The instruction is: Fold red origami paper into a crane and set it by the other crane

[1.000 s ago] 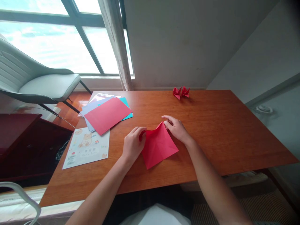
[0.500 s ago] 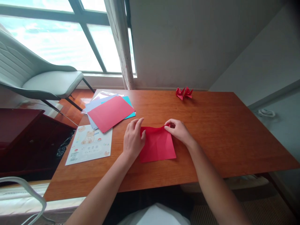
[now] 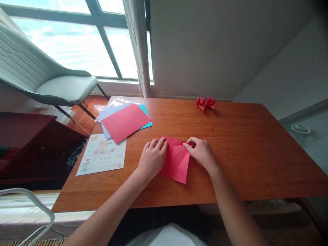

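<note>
A square sheet of red paper [image 3: 176, 164] with crease lines lies on the wooden table, turned at an angle. My left hand [image 3: 153, 155] is closed on its left side, fingers curled at the upper left corner and covering part of that edge. At the upper right corner, my right hand [image 3: 201, 151] pinches the paper between thumb and forefinger. Farther back on the table stand two folded red paper figures [image 3: 205, 103], side by side and close together.
Left of my hands, a red sheet [image 3: 126, 122] tops a stack of blue and lilac paper. A white sheet with bear drawings [image 3: 102, 155] lies in front of it. The wooden table [image 3: 246, 147] extends right. Beyond its left end stands a pale chair [image 3: 68, 87].
The red paper has turned clockwise on the table. My left hand has gone from loosely spread fingers to gripping its edge. The right hand still pinches the corner, and the view has shifted slightly.
</note>
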